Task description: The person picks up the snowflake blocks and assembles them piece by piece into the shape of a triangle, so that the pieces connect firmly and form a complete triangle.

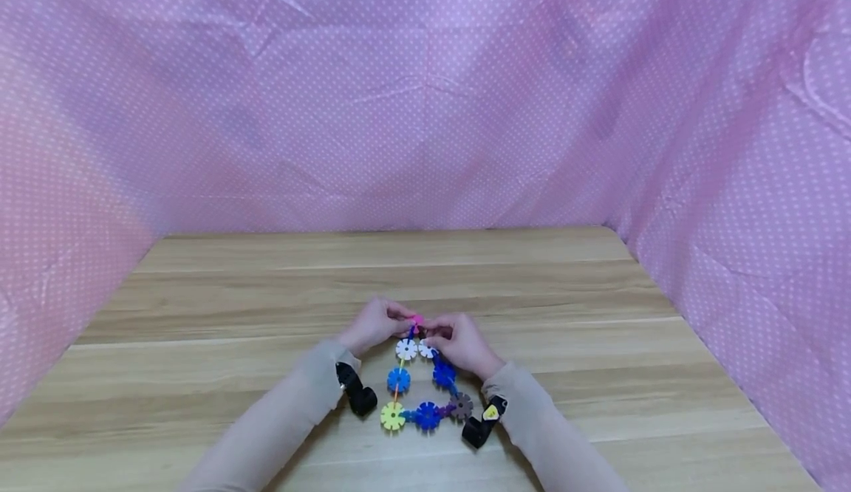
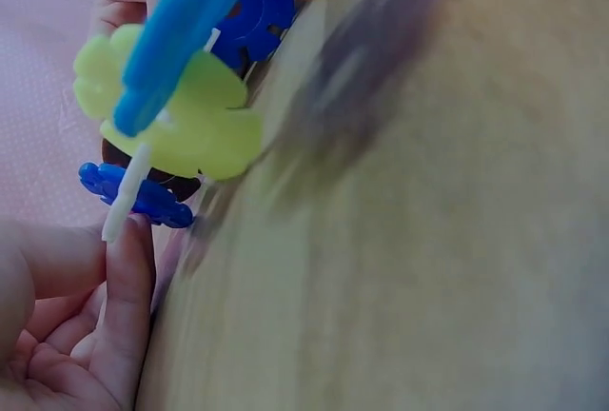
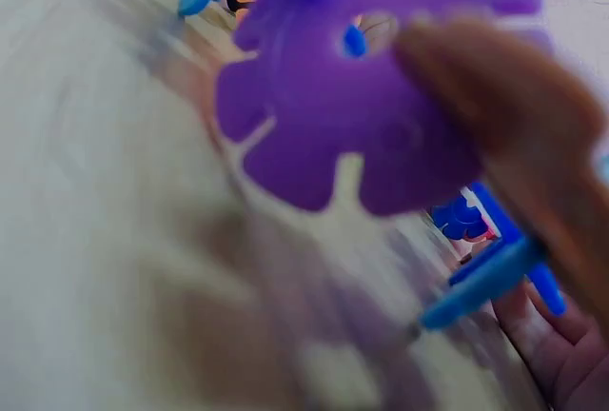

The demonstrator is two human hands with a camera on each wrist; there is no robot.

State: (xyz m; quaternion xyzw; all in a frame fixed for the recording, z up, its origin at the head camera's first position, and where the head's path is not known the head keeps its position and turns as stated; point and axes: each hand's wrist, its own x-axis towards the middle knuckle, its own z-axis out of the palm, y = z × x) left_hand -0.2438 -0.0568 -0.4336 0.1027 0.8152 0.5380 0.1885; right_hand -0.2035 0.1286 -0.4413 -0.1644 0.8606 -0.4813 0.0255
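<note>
A ring of interlocking snowflake discs lies on the table between the hands. At its far end, my left hand pinches the chain by the pink disc. Opposite it, my right hand grips the chain beside the right white disc; a second white disc sits to the left. Down the left side come a light-blue disc and a yellow disc. Dark-blue discs and a brown disc form the near and right sides. In the right wrist view a purple disc looms close.
The wooden table stretches around the ring. A pink dotted cloth hangs behind it and along both sides. Black wrist cameras sit on both sleeves, close to the ring's sides.
</note>
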